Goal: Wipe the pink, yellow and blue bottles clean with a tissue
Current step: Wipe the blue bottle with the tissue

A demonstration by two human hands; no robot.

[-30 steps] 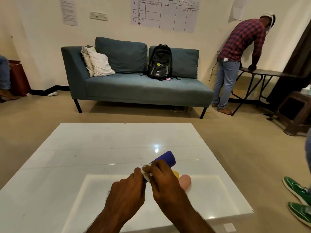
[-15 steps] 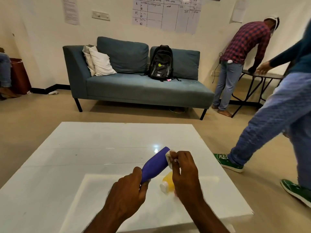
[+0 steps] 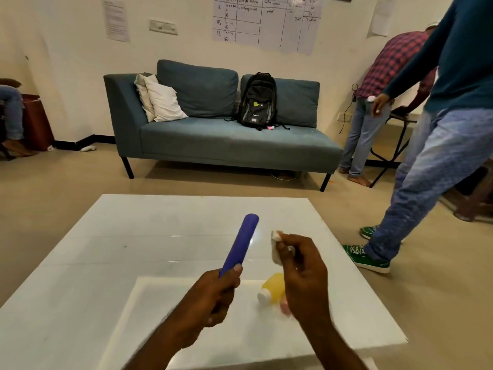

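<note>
- Warm, fairly dim indoor light, yellowish cast on the wall (image 3: 66, 62) and floor (image 3: 66, 198).
- Glossy white tabletop (image 3: 160, 236) shows a small glare spot beside the blue bottle (image 3: 241, 243).
- Walking person (image 3: 437, 161) and left hand (image 3: 213, 297) motion-blurred.
- Wide-angle bending at edges.
- Soft shadow under sofa (image 3: 226, 140).

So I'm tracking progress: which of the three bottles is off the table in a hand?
The blue bottle, gripped by the left hand. The yellow bottle and pink bottle lie on the table.
</note>
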